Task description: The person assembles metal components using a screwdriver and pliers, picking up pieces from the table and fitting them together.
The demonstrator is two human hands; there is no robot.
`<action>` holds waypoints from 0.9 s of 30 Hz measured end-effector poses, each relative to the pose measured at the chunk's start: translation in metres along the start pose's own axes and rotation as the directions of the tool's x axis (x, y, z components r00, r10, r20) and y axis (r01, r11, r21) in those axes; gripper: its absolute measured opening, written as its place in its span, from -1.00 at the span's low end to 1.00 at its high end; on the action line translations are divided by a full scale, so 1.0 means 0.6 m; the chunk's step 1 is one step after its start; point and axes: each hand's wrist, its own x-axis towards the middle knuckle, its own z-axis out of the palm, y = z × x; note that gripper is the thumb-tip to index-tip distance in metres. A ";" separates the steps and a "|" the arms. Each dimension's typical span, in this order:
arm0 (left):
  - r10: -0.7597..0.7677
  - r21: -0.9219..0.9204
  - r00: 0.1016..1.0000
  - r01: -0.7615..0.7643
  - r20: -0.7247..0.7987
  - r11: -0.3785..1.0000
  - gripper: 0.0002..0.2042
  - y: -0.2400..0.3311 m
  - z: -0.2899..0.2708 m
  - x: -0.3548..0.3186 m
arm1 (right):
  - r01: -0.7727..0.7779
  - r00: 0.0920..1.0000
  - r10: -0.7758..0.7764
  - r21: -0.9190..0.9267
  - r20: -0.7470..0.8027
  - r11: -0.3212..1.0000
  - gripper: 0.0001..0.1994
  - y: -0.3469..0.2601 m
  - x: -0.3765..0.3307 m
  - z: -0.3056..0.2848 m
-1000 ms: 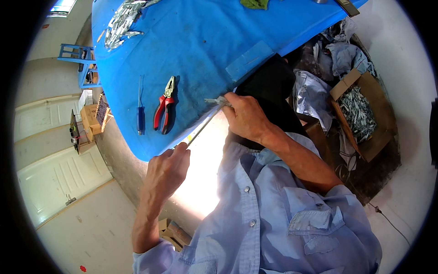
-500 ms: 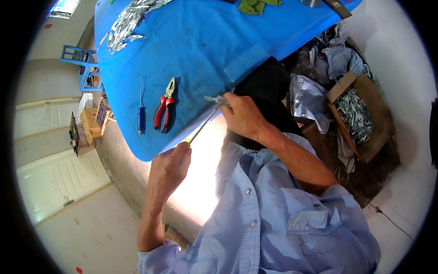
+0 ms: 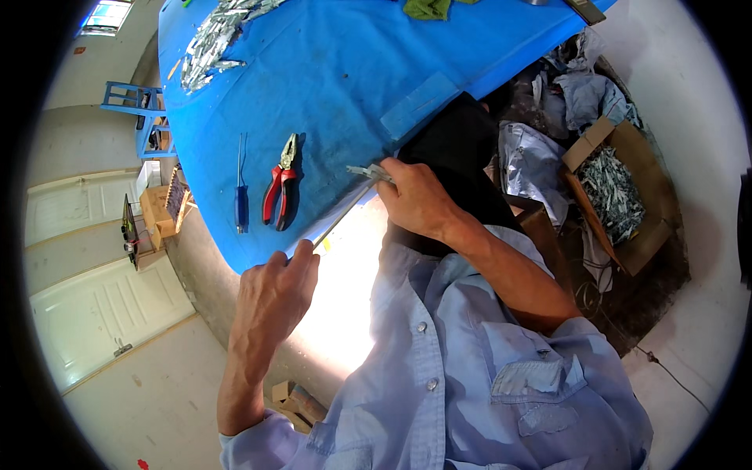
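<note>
My left hand [image 3: 274, 294] is closed round one end of a thin metal rod [image 3: 345, 213], and any handle is hidden in the fist. The rod slants up to the right, toward a small grey metal piece [image 3: 364, 171] pinched in my right hand [image 3: 415, 196]. Whether the rod's tip touches that piece is too small to tell. On the blue table cover [image 3: 337, 102], left of my hands, lie pliers [image 3: 280, 184] with red and black handles, jaws away from me. Beside them a blue-handled screwdriver [image 3: 241, 200] lies with its shaft pointing away.
A pile of thin silvery metal pieces [image 3: 211, 47] lies at the table's far left. Toward the back is a green cloth [image 3: 428, 8]. An open cardboard box [image 3: 650, 200] of similar pieces stands at the right by a silver bag [image 3: 529, 160]. A blue stand [image 3: 129, 95] is off to the left.
My left hand has shifted slightly left and down and turned a little, with the rod still in it. My right hand and the grey piece have hardly moved. The view has shifted slightly.
</note>
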 end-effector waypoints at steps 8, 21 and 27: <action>-0.002 -0.051 0.999 0.005 0.046 0.999 -0.91 0.003 -0.011 0.009 | -0.008 1.000 0.008 0.012 0.017 1.000 -0.85 0.000 0.002 -0.003; -0.021 0.044 0.996 0.017 0.082 0.999 -0.92 0.020 -0.010 0.009 | 0.053 0.996 -0.058 -0.071 -0.064 0.996 -0.88 0.012 -0.002 0.017; -0.088 -0.065 0.991 0.095 0.101 0.993 -0.94 0.025 0.004 0.008 | 0.071 0.990 -0.080 -0.080 -0.114 0.994 -0.89 0.011 -0.003 0.023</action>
